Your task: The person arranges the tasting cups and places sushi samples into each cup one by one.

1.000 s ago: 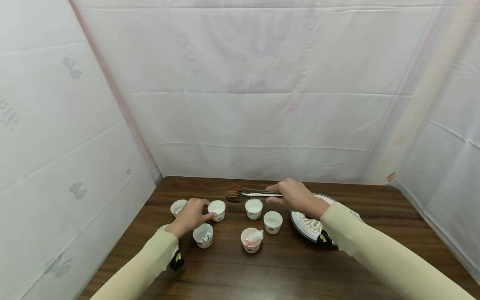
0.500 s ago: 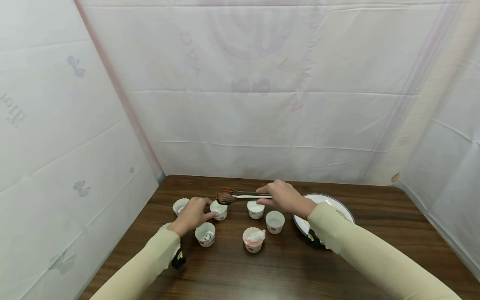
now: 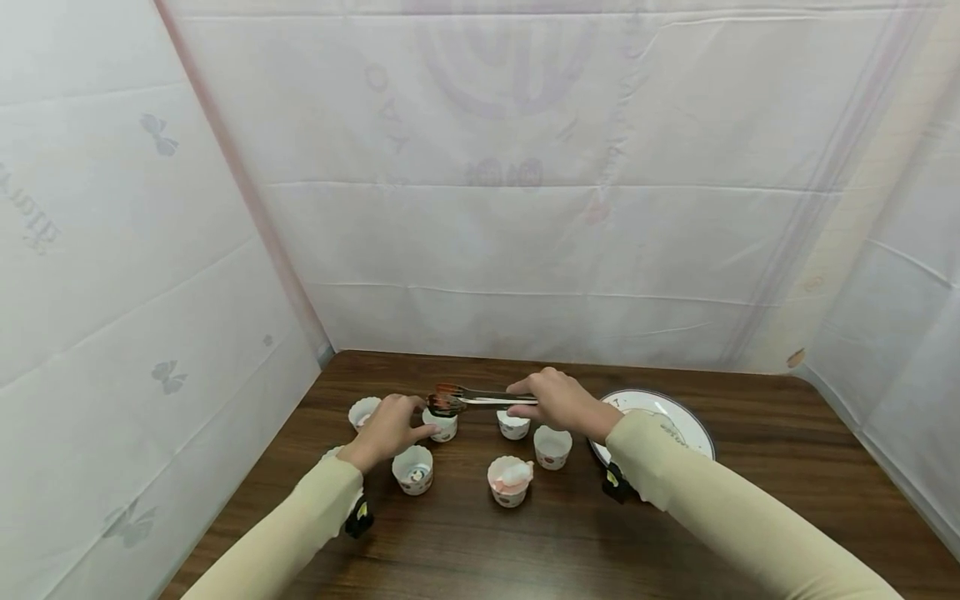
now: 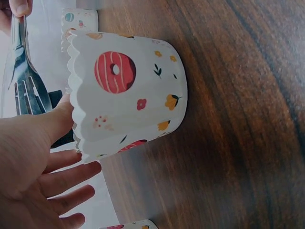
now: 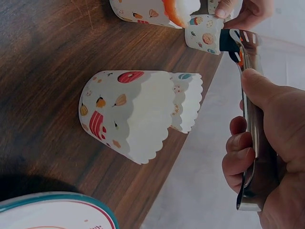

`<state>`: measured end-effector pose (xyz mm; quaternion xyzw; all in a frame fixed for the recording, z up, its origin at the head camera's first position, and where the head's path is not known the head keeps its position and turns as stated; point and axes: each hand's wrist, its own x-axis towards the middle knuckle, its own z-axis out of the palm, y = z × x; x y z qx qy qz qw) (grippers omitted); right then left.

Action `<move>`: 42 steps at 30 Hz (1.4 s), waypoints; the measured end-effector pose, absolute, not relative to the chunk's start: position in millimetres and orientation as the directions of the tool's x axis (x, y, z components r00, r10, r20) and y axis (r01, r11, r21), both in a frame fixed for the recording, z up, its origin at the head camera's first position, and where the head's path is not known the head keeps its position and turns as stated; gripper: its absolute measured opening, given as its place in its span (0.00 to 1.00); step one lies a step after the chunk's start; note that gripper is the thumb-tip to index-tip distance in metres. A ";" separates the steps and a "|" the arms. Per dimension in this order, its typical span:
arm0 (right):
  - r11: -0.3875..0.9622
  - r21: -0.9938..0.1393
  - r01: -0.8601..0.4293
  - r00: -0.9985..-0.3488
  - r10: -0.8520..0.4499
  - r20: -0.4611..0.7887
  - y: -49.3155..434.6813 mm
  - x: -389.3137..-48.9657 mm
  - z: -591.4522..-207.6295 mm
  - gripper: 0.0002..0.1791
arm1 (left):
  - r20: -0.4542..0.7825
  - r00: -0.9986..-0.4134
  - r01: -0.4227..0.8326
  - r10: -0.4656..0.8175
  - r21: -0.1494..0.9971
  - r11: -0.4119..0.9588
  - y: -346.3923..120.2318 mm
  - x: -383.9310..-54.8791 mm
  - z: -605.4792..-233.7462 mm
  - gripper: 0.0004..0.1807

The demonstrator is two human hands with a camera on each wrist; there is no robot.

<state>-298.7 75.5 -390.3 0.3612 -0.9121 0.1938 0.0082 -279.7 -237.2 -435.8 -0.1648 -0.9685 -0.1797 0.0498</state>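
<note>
My left hand [image 3: 388, 429] holds the rim of a white paper cupcake cup [image 3: 447, 430] between thumb and fingers; the cup, printed with donuts and flowers [image 4: 128, 90], stands on the table. My right hand [image 3: 558, 404] grips metal serving tongs [image 3: 487, 402] around their handle, palm and fingers wrapped over it [image 5: 257, 171]. At the tongs' slotted tips, right at that cup's mouth, is a dark, straight-sided piece [image 5: 228, 41] with a bit of orange beside it. What this piece is I cannot tell.
Several similar cups stand around, including one behind my left hand [image 3: 363, 410], a near one [image 3: 413, 473] and two at centre right. An orange-and-white piece [image 3: 514, 476] lies in the front middle cup. A white plate with a dark rim [image 3: 693, 421] sits under my right forearm.
My right hand has moved left with the tongs, bringing their tips over the cup, then lower. The left hand stays at the same cup. The plate shows more from under the sleeve.
</note>
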 end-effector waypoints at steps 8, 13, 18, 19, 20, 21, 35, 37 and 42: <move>0.644 -0.365 -0.672 -0.728 -0.665 0.166 74.0 -299.3 -396.5 0.22 | 0.142 -0.949 0.314 0.282 0.338 0.887 -236.2 -279.5 -436.1 0.23; 0.647 -0.356 -0.675 -0.727 -0.665 0.169 74.1 -300.4 -398.9 0.22 | 0.136 -0.948 0.318 0.288 0.346 0.883 -236.6 -280.0 -435.9 0.24; 0.647 -0.366 -0.669 -0.730 -0.665 0.159 74.6 -300.0 -398.5 0.22 | 0.137 -0.948 0.317 0.287 0.349 0.882 -236.0 -279.0 -434.0 0.24; 0.648 -0.371 -0.665 -0.732 -0.663 0.155 74.6 -299.6 -398.1 0.22 | 0.136 -0.948 0.316 0.286 0.352 0.881 -235.8 -278.8 -433.8 0.24; 0.649 -0.376 -0.662 -0.734 -0.662 0.149 74.7 -299.1 -397.7 0.22 | 0.135 -0.949 0.316 0.286 0.355 0.880 -235.7 -278.7 -433.5 0.24; 0.650 -0.381 -0.658 -0.736 -0.662 0.143 74.8 -298.5 -397.1 0.23 | 0.133 -0.949 0.315 0.286 0.360 0.878 -235.5 -278.6 -433.2 0.25; 0.662 -0.392 -0.639 -0.752 -0.646 0.134 75.7 -295.0 -394.2 0.26 | 0.139 -0.944 0.329 0.298 0.365 0.871 -236.7 -281.2 -434.7 0.25; 0.661 -0.393 -0.639 -0.751 -0.647 0.132 76.1 -295.3 -394.2 0.26 | 0.140 -0.944 0.331 0.300 0.369 0.868 -236.8 -281.3 -435.0 0.26; 0.659 -0.396 -0.639 -0.750 -0.648 0.131 77.2 -295.6 -395.7 0.26 | 0.139 -0.944 0.330 0.299 0.372 0.868 -236.2 -280.3 -434.3 0.25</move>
